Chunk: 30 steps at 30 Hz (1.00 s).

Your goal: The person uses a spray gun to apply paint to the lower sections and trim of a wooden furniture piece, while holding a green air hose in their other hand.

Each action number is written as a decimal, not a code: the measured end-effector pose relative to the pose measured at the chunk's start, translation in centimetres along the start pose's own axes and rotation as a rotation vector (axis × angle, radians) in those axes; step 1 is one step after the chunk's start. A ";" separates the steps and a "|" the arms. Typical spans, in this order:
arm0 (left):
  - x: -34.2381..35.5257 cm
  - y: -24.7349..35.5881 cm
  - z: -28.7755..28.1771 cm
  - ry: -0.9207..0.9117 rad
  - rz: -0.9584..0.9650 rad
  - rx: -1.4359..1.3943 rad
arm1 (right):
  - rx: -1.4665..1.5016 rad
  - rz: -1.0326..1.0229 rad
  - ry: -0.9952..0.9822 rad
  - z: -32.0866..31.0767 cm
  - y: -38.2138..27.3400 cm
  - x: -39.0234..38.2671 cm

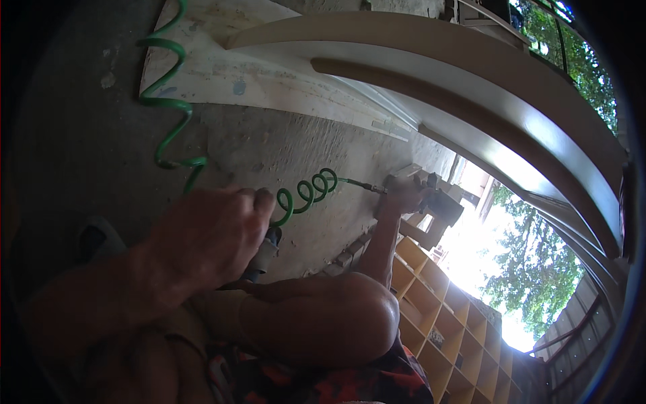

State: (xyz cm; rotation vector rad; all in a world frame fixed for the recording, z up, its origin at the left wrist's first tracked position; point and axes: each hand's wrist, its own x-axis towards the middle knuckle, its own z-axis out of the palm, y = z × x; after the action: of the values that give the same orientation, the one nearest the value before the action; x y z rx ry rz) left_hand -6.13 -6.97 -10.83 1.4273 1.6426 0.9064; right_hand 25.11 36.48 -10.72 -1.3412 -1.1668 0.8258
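My left hand, at the lower left, is closed round a green coiled air hose, whose loops come out on both sides of the fist. Farther right, the hose ends in a metal fitting at a spray gun. My right hand is wrapped round that gun, blurred and partly in shadow, so its trigger does not show. Above and to the right of the gun stands a large pale panel with a curved look and a raised edge strip. A gap separates the gun from the panel.
A paint-stained white board lies on the concrete floor beneath the panel. Yellow shelving with several square compartments stands at the lower right. My bent knee is between my arms. Bright daylight and trees show beyond.
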 end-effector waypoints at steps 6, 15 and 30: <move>-2.9 -4.1 -0.8 0.077 -0.008 -0.002 | -0.051 0.097 0.038 -2.5 -0.1 -5.1; -4.2 -7.2 -2.7 -0.091 -0.131 -0.082 | -0.132 -0.035 -0.002 -2.6 -1.2 -11.4; -0.4 -10.9 1.2 0.096 -0.151 0.267 | 0.116 0.043 -0.245 -3.2 -1.8 -18.5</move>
State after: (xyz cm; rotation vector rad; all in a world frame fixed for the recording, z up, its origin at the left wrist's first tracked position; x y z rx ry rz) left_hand -9.89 -8.68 -21.01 1.4285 1.9733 0.6990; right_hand 22.95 17.77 -11.33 -1.1974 -1.2611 1.0959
